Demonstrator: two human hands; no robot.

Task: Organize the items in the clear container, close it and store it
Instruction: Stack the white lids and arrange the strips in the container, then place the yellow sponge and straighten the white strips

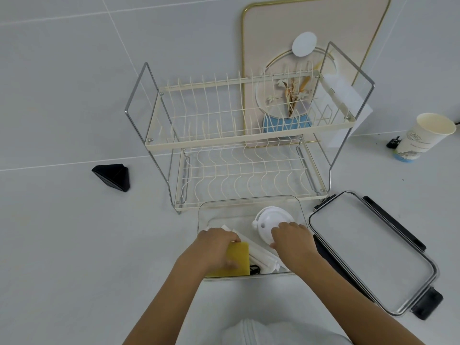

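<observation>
Inside the clear container [249, 204], just in front of the dish rack [239, 135], the left hand [219, 247] presses a yellow sponge [240, 260]; the right hand [293, 239] grips a white round gadget [270, 220]. Arranging is underway; next probably needs the lid [368, 247], lying to the container's right.

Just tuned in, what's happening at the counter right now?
A person is arranging things inside the clear container, which sits open in front of the dish rack. The left hand grips a yellow sponge at the near side of the container, beside some white packets. The right hand rests its fingers on a round white object in the far part. The lid lies off, flat on the counter to the right, so the container is not yet closed.
</observation>
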